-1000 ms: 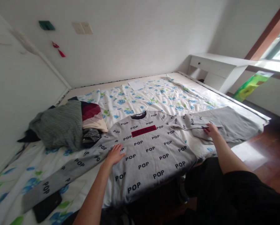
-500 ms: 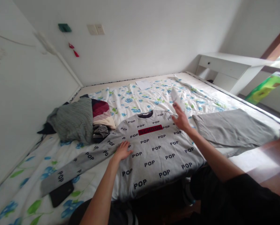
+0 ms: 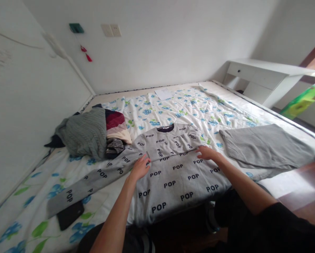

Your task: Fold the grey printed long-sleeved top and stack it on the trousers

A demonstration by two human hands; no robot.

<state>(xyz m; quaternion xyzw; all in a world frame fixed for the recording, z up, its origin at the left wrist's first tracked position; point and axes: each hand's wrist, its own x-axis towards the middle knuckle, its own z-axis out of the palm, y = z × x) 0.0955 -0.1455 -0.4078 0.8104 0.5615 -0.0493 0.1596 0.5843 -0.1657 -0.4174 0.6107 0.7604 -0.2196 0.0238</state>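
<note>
A grey sweatshirt [image 3: 173, 179] printed with "POP" lies face up on the bed. Its right sleeve [image 3: 170, 146] is folded across the chest and covers the red patch. My left hand [image 3: 140, 167] rests flat on the sweatshirt near the left armpit, fingers spread. My right hand [image 3: 207, 153] lies flat on the right edge of the folded sleeve, fingers stretched out. The left sleeve [image 3: 86, 184] stretches out to the left over the sheet.
A folded grey knit garment [image 3: 262, 147] lies to the right. A pile of clothes [image 3: 94, 135] sits at the left by the wall. A black phone [image 3: 70, 215] lies near the sleeve cuff. A white paper [image 3: 164, 93] is at the far side; a white desk [image 3: 260, 77] stands beyond.
My right hand took the right sleeve from the grey knit garment, swung it left and laid it across the chest, hiding the red patch. My left hand stayed in place.
</note>
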